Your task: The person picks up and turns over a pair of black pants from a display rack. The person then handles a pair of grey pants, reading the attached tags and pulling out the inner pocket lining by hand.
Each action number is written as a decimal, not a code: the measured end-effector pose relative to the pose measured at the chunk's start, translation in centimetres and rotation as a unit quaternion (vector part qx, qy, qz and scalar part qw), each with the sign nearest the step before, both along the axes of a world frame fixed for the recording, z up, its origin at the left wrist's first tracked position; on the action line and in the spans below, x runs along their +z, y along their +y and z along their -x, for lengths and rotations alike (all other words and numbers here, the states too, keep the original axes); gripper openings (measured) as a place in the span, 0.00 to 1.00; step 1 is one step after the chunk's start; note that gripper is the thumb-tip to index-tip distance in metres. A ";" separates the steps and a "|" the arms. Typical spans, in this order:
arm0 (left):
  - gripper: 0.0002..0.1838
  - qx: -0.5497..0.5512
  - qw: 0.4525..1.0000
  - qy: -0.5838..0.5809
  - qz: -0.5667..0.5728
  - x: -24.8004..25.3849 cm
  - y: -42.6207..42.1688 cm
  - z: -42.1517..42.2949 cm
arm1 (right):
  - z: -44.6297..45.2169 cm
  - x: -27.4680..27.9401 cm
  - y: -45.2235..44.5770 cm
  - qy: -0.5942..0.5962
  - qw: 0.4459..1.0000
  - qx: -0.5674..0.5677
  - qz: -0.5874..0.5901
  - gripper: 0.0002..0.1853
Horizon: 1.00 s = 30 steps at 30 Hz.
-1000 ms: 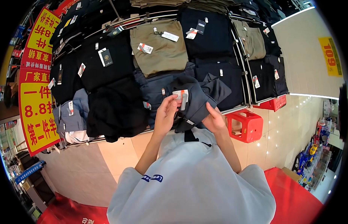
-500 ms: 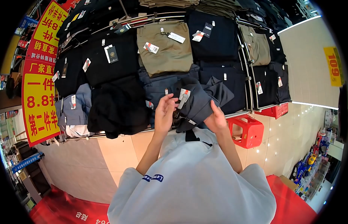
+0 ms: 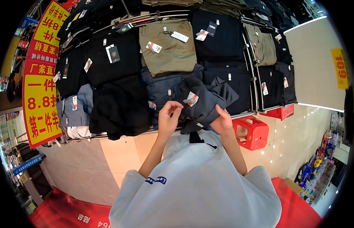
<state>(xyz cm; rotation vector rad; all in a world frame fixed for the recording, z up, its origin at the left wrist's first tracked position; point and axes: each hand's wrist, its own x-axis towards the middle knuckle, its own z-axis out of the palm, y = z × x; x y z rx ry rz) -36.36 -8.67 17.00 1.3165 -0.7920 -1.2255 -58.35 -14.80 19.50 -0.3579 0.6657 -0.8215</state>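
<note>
Dark grey trousers (image 3: 207, 97), bunched and partly folded, hang between my hands at the front edge of the rack. A white and red price tag (image 3: 192, 99) shows on them. My left hand (image 3: 168, 118) pinches the left edge of the cloth with thumb and fingertips. On the other side, my right hand (image 3: 223, 121) grips the fabric, its thumb on top and its fingers mostly hidden behind. Folded blue-grey trousers (image 3: 158, 89) lie just beyond my left hand.
Khaki trousers (image 3: 167, 57) and black trousers (image 3: 217, 41) lie folded on the sloping metal rack. A rumpled black garment (image 3: 120, 110) sits to the left. A red plastic stool (image 3: 257, 131) stands on the floor at right. A yellow and red sign (image 3: 42, 91) stands at left.
The trousers' tagged part has turned and shifted slightly right and down. My left fingers have closed from a looser spread into a pinch on the edge. The right hand has barely moved.
</note>
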 end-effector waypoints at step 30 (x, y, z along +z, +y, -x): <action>0.11 0.040 0.959 -0.199 0.196 2.7 -1.2 3.8 | -0.6 3.7 -0.6 0.303 0.939 0.107 0.125 0.30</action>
